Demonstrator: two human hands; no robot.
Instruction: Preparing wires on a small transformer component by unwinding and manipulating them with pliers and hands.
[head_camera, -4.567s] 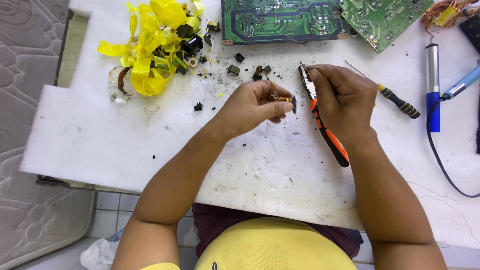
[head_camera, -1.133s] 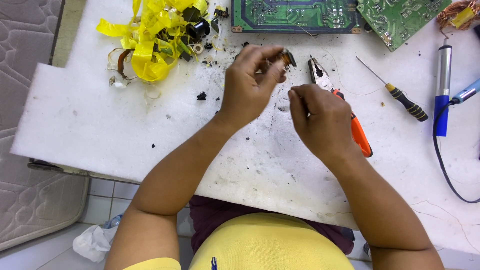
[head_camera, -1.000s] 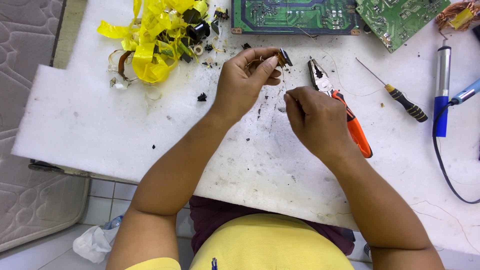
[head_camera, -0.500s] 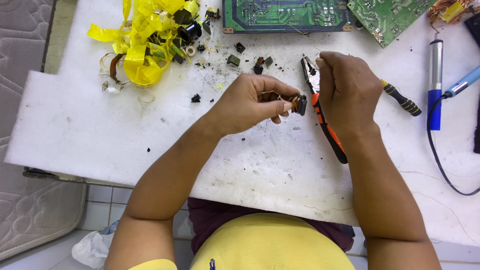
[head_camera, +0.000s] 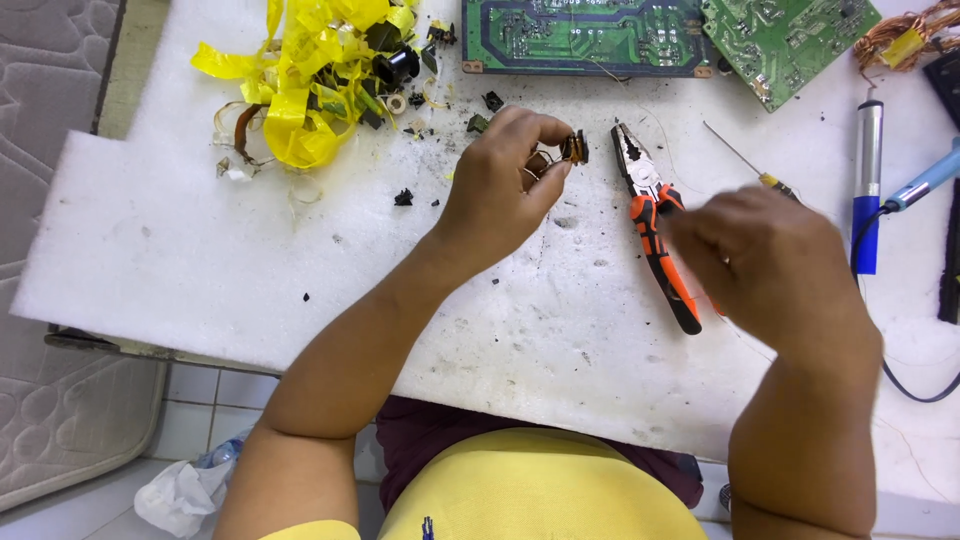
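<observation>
On the bench (head_camera: 200, 250), the pliers (head_camera: 655, 225) are lying between the left hand (head_camera: 500, 185) and the right hand (head_camera: 770, 265). Two circuit boards (head_camera: 585, 35) are sitting at the far edge, a heap of tape (head_camera: 310, 80) at far left, and a soldering iron (head_camera: 868, 185) lying right of the screwdriver (head_camera: 750, 165).

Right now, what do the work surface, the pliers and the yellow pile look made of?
Work surface: white foam sheet, it seems; matte, pitted, speckled with dark debris.
Pliers: bare grey metal head, handles in orange and black rubbery-looking sleeves, probably plastic.
Yellow pile: thin glossy film or tape, crumpled and translucent at its edges.
</observation>
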